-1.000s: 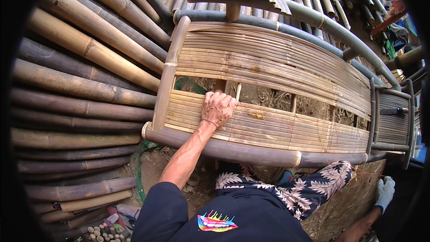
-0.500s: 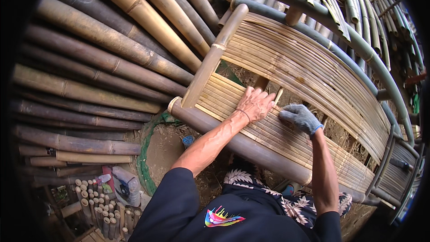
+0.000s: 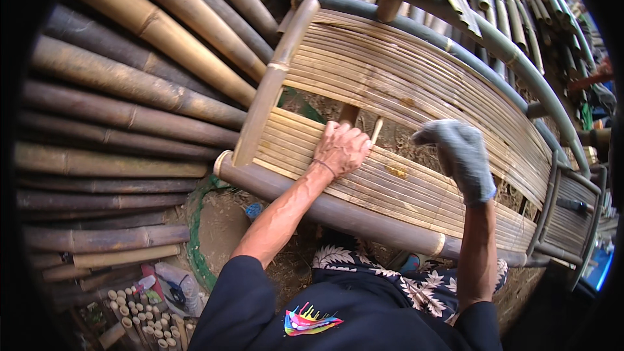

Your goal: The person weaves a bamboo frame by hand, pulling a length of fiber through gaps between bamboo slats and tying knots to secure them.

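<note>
A bamboo bench seat (image 3: 390, 185) of long pale slats lies before me, framed by thick brown poles. My left hand (image 3: 340, 149), bare with a thin band at the wrist, curls its fingers over the inner edge of the front slats (image 3: 292, 136), closed on the slat there. Beside its fingertips a short thin stick (image 3: 377, 130) juts across the gap between the two groups of slats. My right hand (image 3: 458, 156), in a grey glove, is raised above the gap and the front slats, off the bench. Motion blurs its fingers; whether they hold anything is unclear.
Long bamboo poles (image 3: 136, 101) fan out at the left. A curved backrest pole (image 3: 448, 10) runs along the far side. Cut bamboo pieces (image 3: 143, 315) stand at lower left by a plastic bag (image 3: 182, 289). Another slatted bamboo piece (image 3: 572, 221) adjoins at right.
My right hand has lifted off the slats beside my left hand and moved to the right. My left hand keeps its place on the slat edge. The whole view has shifted slightly.
</note>
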Demonstrator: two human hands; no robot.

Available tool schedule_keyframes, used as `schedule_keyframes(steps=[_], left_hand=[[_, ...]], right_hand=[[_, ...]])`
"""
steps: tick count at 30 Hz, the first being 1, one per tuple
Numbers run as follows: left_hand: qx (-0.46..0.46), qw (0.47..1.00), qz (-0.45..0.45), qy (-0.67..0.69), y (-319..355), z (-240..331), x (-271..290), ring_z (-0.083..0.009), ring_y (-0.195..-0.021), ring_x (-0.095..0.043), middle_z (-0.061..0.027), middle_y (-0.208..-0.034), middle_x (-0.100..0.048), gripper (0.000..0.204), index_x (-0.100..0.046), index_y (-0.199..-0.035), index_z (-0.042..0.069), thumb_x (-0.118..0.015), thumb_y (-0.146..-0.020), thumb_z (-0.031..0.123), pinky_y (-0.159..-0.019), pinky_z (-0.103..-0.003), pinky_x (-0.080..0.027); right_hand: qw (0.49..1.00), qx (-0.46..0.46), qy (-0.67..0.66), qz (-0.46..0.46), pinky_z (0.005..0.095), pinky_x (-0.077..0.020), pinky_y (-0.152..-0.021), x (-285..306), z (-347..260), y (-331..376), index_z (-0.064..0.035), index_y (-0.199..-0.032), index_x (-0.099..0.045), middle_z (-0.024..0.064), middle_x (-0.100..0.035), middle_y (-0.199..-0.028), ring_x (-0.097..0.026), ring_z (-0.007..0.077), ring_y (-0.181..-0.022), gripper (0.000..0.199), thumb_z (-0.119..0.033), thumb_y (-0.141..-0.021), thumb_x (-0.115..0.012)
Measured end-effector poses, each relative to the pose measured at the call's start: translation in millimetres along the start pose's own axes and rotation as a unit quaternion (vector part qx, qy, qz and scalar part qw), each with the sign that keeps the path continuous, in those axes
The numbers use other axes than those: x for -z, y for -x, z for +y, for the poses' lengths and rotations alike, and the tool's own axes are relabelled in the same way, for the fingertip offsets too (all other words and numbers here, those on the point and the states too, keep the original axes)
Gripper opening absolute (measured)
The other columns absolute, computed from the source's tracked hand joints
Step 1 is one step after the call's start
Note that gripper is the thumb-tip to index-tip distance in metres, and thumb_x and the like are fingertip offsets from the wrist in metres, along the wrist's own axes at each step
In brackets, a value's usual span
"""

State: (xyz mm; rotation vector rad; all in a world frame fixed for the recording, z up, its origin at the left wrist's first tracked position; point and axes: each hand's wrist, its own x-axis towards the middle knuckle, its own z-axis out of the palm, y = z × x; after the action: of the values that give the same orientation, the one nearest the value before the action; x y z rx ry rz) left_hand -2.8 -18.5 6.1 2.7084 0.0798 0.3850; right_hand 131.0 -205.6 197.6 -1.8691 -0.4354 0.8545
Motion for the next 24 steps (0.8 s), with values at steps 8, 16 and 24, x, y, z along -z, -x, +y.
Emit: schedule_keyframes(steps=[8, 16, 24], left_hand=[[-0.006, 1.0, 0.01, 0.025, -6, 6, -1, -0.0225, -0.082, -0.058, -0.0027, -0.08, -0.063, 0.018, -0.069, -0.087, 0.014, -0.058, -0.095, 0.026, -0.086, -0.043, -0.039], [-0.01, 0.997, 0.043, 0.06, -7, -10, 8, -0.0229, -0.086, -0.061, -0.0059, -0.083, -0.067, 0.028, -0.072, -0.089, 0.012, -0.053, -0.097, 0.031, -0.091, -0.045, -0.041], [0.106, 0.991, -0.082, 0.0, 12, -103, 73, -0.0316, -0.088, -0.062, -0.0136, -0.086, -0.067, 0.047, -0.069, -0.08, 0.006, -0.044, -0.104, 0.038, -0.089, -0.048, -0.044]], right_hand=[[0.908, 0.259, 0.301, -0.134, 0.0462, -0.0476, -0.061, -66, 96, 35, -0.0047, -0.082, -0.054, 0.0143, -0.052, -0.06, -0.059, 0.0364, -0.065, 0.017, -0.019, -0.088, -0.062], [0.941, 0.12, 0.251, -0.192, 0.0443, -0.0431, -0.06, -47, 103, 67, -0.0093, -0.078, -0.051, 0.0095, -0.051, -0.063, -0.056, 0.0336, -0.066, 0.017, -0.013, -0.078, -0.067], [0.893, 0.053, 0.441, 0.078, 0.0445, -0.0491, -0.066, -115, 142, 97, -0.0079, -0.089, -0.059, 0.016, -0.063, -0.084, -0.062, 0.0356, -0.075, 0.018, -0.024, -0.097, -0.058]])
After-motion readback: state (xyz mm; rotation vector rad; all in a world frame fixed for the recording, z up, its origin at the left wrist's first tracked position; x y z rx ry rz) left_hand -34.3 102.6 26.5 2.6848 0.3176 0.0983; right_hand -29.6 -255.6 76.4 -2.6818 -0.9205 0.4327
